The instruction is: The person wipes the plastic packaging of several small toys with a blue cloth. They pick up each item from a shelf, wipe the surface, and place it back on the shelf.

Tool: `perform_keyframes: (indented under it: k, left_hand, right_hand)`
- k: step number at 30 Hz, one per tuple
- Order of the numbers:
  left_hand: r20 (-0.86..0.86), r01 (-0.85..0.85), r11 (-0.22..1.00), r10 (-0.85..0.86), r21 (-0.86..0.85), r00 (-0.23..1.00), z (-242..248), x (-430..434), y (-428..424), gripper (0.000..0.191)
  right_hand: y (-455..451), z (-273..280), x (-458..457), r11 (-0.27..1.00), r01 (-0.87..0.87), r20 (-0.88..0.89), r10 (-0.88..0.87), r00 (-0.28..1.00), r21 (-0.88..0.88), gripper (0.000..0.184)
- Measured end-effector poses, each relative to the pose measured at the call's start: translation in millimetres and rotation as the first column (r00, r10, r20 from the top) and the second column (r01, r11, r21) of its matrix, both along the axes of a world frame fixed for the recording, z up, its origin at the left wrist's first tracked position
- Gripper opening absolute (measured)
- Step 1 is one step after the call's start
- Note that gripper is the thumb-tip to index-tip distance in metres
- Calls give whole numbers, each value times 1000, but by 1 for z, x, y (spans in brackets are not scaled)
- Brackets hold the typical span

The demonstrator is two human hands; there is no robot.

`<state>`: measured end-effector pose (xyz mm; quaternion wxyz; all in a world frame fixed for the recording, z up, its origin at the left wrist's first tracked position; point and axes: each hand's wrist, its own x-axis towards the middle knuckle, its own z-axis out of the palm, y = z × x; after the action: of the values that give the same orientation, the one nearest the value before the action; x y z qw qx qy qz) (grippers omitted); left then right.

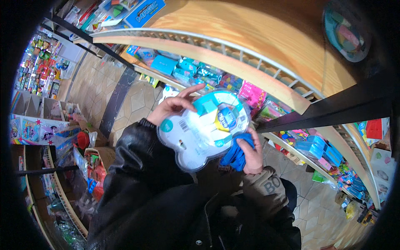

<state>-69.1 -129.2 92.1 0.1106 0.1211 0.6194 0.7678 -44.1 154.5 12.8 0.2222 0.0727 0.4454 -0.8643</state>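
Observation:
Between my two hands is a white and teal plastic package (200, 137) with rounded lobes, its printed, barcoded side facing up. My left hand (178, 104) holds the upper left edge, fingers spread over the rim. At the package's right edge, my right hand (251, 153) grips a bunched blue cloth (237, 156) against it. A similar clear package with coloured pieces (347, 39) lies on the wooden shelf (250, 28) at the upper right.
Beyond my hands, a lower shelf holds teal packs (164, 64) and a pink pack (252, 93). A black metal post (312, 109) stands at the right. Cardboard boxes of toys (100, 162) are at the left. Tiled floor (137, 100) shows between the shelves.

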Motion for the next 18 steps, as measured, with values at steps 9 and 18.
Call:
perform_keyframes:
  k: [9, 18]
  left_hand:
    - [40, 7, 1000, -6, -24, 999, -3, -5, 1, 61]
    - [-1, 101, 995, -101, -12, 995, -10, -8, -3, 76]
  right_hand:
    - [3, -5, -3, 993, -13, -19, 11, 1000, -118, 43]
    - [3, 0, -5, 998, 28, 55, -24, 998, -63, 41]
